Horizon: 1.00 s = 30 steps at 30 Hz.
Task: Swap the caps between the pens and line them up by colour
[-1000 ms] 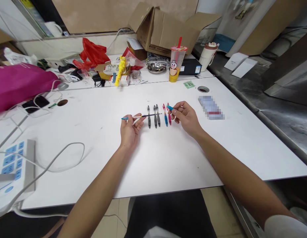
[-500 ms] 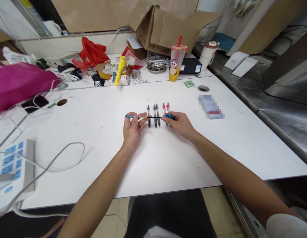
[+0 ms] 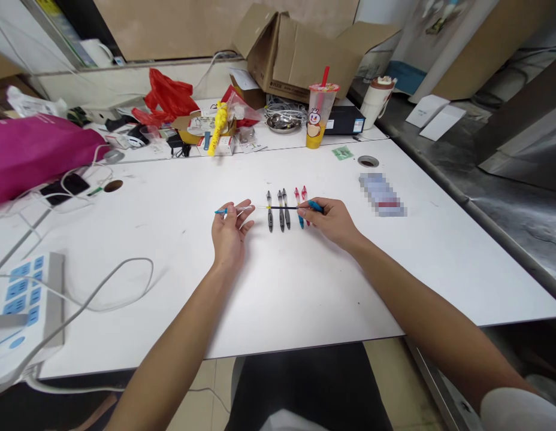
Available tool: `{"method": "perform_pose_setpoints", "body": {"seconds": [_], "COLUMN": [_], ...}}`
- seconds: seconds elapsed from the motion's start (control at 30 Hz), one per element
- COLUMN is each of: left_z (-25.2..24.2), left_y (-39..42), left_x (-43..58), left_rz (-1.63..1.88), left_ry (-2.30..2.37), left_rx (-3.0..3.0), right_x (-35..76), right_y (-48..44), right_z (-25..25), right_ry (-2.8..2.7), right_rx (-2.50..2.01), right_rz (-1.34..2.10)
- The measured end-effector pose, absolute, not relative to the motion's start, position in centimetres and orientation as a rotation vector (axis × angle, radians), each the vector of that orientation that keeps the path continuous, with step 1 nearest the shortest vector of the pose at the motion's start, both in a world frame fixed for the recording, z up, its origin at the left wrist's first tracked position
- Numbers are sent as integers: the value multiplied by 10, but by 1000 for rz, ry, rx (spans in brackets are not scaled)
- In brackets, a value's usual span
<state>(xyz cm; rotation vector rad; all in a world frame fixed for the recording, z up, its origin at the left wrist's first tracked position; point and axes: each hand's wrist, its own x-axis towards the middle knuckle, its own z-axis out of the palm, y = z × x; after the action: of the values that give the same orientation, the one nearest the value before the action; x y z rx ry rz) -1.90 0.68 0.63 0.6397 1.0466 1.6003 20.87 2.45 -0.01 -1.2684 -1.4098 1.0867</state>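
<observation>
1. The person's left hand (image 3: 228,239) is raised over the white table (image 3: 305,293), pinching a slim, clear plastic pen barrel with a light blue end (image 3: 221,211) between thumb and fingers; the other fingers are loosely curled.
2. The right hand (image 3: 332,221) faces it across a gap, thumb and fingertips pressed together on the near end of a thin, dark ink refill with a yellow band (image 3: 284,208).
3. That same right hand also keeps a short blue pen grip (image 3: 315,206) tucked against its fingers.
4. The refill lies level between the two hands, its pale tail pointing at the barrel; from here I can't tell whether the tail has entered it.
5. Under the refill, three clear-and-grey plastic pens (image 3: 281,219) lie on the table, two close together and one a little to the left.
6. Beside them, partly beneath the right hand, lie a pink-topped pen with a blue grip (image 3: 301,221) and an all-pink pen (image 3: 304,193).
7. Over to the right rests a flat rectangular object, blurred out (image 3: 383,194); farther back are a small green packet (image 3: 343,153) and a clear plastic cup with yellow drink and a red straw (image 3: 314,141).
8. A white power strip with light blue sockets (image 3: 54,299) sits at the table's left side.
</observation>
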Motion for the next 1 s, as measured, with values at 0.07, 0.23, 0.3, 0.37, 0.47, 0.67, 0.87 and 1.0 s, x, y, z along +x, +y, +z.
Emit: {"method": "perform_pose_setpoints", "body": {"seconds": [0.07,0.23,0.3,0.37,0.47,0.67,0.87,1.0], "left_z": [7,7,7,7,7,7,6,7], "left_y": [6,4,3,3,3,1,-1,3], "left_x": [-17,-12,-12,-12,-13,-7,-1,-11], "left_rz": [1585,1552,1548,1544,1532,1480,1368,1491], "left_ry": [1040,1002,995,994,982,910,862,916], "left_rx": [638,656,659,656,660,714,676,590], "right_x": [208,209,210,211,212,208,205,210], "right_y": [24,24,24,24,23,18,16,20], "right_z": [0,0,-1,-1,2,5,1,0], "right_ry": [-1410,-1415,-1420,-1425,-1458,-1560,-1606,-1530], "right_rx": [-1273,-1279,-1273,-1265,-1252,-1246,-1246,-1206], "right_rz": [1096,1091,1089,1096,1111,1128,1119,1094]}}
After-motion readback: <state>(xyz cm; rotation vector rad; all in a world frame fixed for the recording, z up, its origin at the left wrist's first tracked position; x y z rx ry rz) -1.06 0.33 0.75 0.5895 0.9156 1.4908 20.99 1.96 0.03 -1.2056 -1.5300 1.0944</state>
